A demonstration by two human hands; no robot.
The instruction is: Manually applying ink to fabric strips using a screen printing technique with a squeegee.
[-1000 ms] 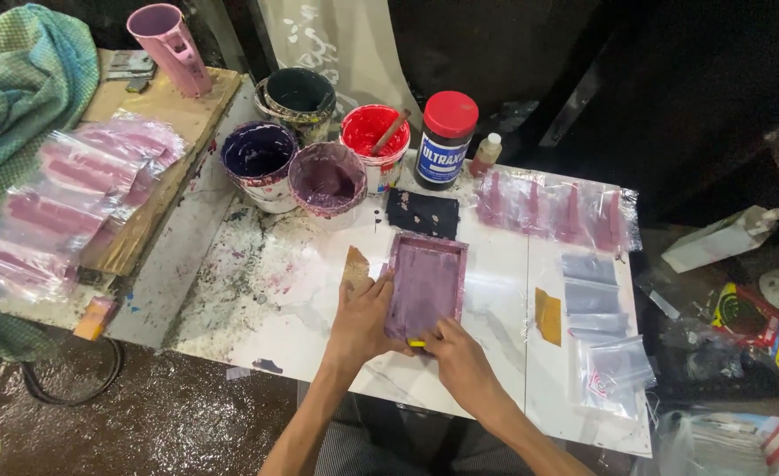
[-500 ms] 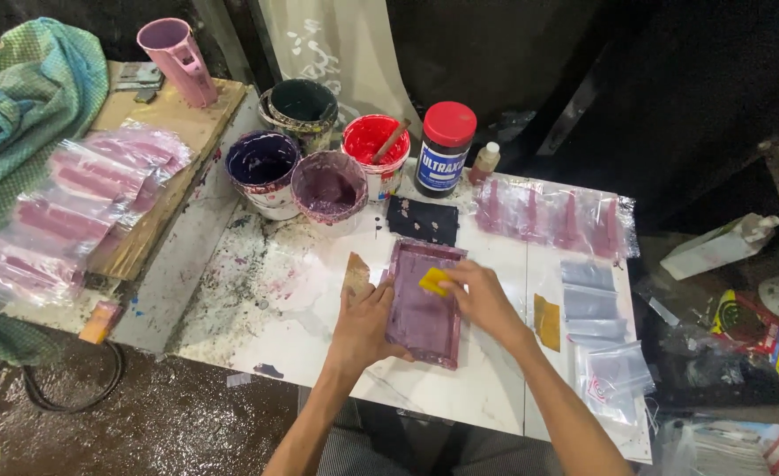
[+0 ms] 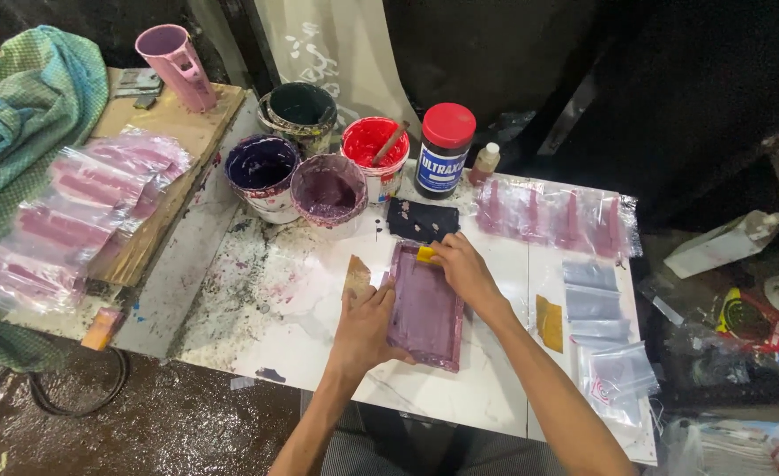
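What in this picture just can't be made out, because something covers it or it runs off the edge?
- Head view: whatever lies beneath the purple frame is hidden by the frame itself.
- Most of the small yellow piece is covered by the right hand.
- The frame's left edge is under the left hand.
- The clear bags run off the bottom right.

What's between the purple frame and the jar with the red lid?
In the head view, a small dark ink-stained pad lies on the white table between the purple frame and the red-lidded jar.
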